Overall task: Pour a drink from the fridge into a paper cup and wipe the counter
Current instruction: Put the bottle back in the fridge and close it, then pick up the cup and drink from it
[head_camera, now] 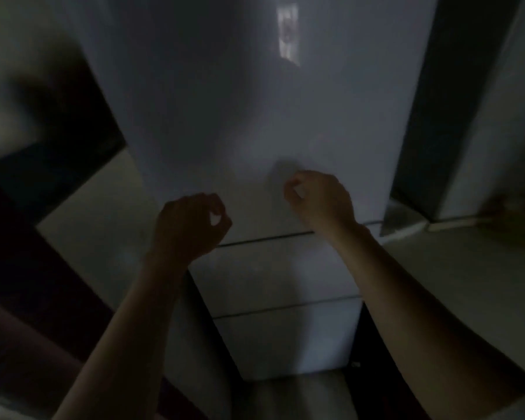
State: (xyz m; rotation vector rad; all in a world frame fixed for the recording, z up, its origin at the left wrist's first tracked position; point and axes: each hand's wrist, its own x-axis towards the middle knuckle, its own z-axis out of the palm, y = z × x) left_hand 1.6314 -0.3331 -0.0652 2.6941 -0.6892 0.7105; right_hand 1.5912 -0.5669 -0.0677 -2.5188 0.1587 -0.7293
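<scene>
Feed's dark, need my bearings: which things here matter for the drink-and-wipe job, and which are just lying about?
Job: fridge, closed; counter to its right; left hand and right hand, both curled, empty, before the fridge door.
Lying about: dark panel beside the fridge; blurred items at the counter's back, unidentifiable. No cup or drink visible.

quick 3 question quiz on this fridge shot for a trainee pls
1. True or false: the fridge door stands open.
2. How many dark seams cross the fridge front below the door? A none, B two, C five.
3. Fill in: the left hand and right hand, fingers curled, hold ____.
Key: 1 false; 2 B; 3 nothing.
</scene>
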